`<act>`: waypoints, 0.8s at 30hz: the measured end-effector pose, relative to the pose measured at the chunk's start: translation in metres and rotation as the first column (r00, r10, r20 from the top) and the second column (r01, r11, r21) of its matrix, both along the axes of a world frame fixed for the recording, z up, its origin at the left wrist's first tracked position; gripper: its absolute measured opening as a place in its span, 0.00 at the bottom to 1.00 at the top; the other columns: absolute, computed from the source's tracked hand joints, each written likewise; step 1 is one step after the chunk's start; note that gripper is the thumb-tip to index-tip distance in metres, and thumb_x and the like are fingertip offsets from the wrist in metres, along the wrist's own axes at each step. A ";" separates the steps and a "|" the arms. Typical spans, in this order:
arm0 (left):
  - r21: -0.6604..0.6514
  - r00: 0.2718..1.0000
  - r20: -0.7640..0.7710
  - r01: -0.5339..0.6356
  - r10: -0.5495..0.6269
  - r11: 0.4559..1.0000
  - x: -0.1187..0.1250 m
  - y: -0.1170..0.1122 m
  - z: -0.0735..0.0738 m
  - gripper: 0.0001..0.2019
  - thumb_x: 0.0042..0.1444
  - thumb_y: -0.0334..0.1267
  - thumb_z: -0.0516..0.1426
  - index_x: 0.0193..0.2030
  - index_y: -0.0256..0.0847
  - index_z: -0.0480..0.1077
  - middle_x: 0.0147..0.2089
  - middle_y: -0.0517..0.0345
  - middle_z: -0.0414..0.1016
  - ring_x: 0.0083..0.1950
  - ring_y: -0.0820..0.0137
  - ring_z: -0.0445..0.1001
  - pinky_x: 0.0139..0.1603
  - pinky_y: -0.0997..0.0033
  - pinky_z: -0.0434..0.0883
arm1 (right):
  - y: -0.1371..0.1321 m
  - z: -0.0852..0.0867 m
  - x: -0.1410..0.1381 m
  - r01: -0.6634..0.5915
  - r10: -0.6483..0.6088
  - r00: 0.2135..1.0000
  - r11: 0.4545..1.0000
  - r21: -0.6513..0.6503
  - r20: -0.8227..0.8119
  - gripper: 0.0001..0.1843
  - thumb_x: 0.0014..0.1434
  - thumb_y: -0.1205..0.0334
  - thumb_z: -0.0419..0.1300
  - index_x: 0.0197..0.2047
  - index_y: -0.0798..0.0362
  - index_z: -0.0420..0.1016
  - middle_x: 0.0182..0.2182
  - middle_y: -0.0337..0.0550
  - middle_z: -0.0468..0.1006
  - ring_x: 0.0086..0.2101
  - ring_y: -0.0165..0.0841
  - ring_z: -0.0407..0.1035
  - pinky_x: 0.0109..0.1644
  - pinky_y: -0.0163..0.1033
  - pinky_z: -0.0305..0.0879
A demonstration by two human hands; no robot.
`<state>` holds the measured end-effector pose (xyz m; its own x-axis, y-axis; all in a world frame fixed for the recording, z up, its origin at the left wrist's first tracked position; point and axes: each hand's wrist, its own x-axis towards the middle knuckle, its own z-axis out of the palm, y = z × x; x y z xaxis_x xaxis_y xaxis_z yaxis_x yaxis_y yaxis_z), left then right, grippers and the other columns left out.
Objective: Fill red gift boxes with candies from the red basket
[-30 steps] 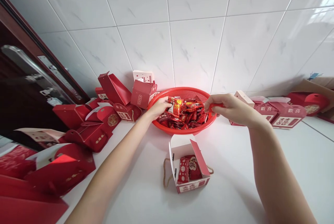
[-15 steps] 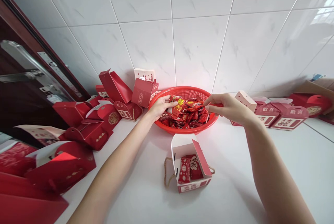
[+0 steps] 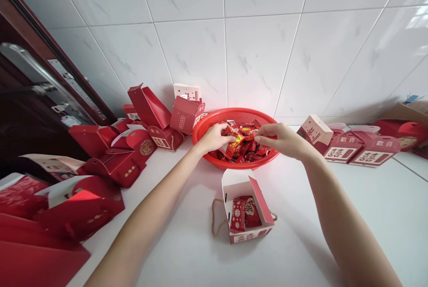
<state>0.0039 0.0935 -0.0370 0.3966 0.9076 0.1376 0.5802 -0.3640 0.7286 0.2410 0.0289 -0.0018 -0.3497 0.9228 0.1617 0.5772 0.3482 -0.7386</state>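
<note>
A round red basket (image 3: pixel 207 122) against the tiled wall holds several red-wrapped candies (image 3: pixel 245 149). Both hands are over it. My left hand (image 3: pixel 214 137) pinches a red and yellow candy packet (image 3: pixel 235 140) at its left end. My right hand (image 3: pixel 282 139) grips red candy wrappers at the right side of the pile, fingertips close to the left hand's. In front of the basket stands an open red and white gift box (image 3: pixel 248 209) with rope handles, two red packets lying inside it.
Several empty red gift boxes (image 3: pixel 113 153) lie piled at the left along the wall, beside a dark door with a metal handle (image 3: pixel 23 68). Closed red and white boxes (image 3: pixel 354 148) stand at the right. The surface (image 3: pixel 187 242) is white.
My hands have drawn together over the middle of the basket. The left hand has lifted a candy packet off the pile. The view has shifted slightly.
</note>
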 end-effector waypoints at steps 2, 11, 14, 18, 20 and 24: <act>0.121 0.967 -0.253 0.005 0.026 0.993 -0.001 0.001 0.002 0.13 0.53 0.35 0.62 0.46 0.39 0.75 0.46 0.51 0.79 0.51 0.56 0.77 0.53 0.58 0.72 | 0.000 0.000 0.000 0.003 -0.003 1.000 1.000 -0.004 0.006 0.17 0.61 0.48 0.59 0.34 0.54 0.78 0.32 0.45 0.78 0.35 0.36 0.70 0.37 0.42 0.63; 0.079 0.642 -0.727 0.430 -0.243 0.900 0.043 0.009 0.004 0.17 0.53 0.28 0.60 0.50 0.42 0.78 0.53 0.44 0.76 0.54 0.50 0.76 0.48 0.59 0.72 | 0.000 0.001 0.003 0.012 -0.012 1.000 1.000 0.008 0.004 0.15 0.59 0.50 0.60 0.34 0.53 0.79 0.30 0.44 0.78 0.31 0.34 0.69 0.34 0.40 0.61; 0.048 0.634 -0.731 0.417 -0.252 0.907 0.054 0.015 -0.002 0.23 0.49 0.27 0.63 0.54 0.41 0.76 0.54 0.40 0.76 0.55 0.47 0.76 0.49 0.58 0.72 | -0.001 0.002 0.005 0.018 -0.018 1.000 1.000 0.008 0.013 0.15 0.59 0.50 0.60 0.34 0.53 0.78 0.31 0.44 0.78 0.31 0.34 0.69 0.33 0.40 0.61; 0.019 0.672 -0.690 0.386 -0.267 0.922 0.056 0.019 -0.007 0.32 0.43 0.35 0.70 0.58 0.39 0.72 0.56 0.38 0.76 0.57 0.43 0.75 0.51 0.56 0.72 | 0.000 0.002 0.005 0.029 -0.029 0.999 1.000 0.010 0.015 0.13 0.59 0.53 0.59 0.34 0.54 0.79 0.31 0.45 0.79 0.32 0.35 0.71 0.34 0.40 0.63; 0.014 0.706 -0.652 0.376 -0.277 0.927 0.055 0.020 -0.006 0.26 0.45 0.35 0.69 0.53 0.37 0.74 0.55 0.39 0.76 0.56 0.44 0.75 0.51 0.57 0.72 | 0.000 0.002 0.006 0.039 -0.039 0.999 0.999 0.022 0.027 0.12 0.59 0.54 0.59 0.35 0.54 0.79 0.33 0.46 0.80 0.33 0.36 0.71 0.36 0.41 0.64; -0.005 0.784 -0.546 0.348 -0.294 0.938 0.047 0.019 0.002 0.17 0.51 0.33 0.63 0.49 0.37 0.74 0.46 0.47 0.80 0.49 0.54 0.80 0.45 0.63 0.74 | 0.000 0.001 0.008 0.052 -0.051 0.998 0.998 -0.021 0.024 0.12 0.60 0.54 0.60 0.38 0.54 0.78 0.34 0.46 0.80 0.33 0.35 0.70 0.33 0.40 0.62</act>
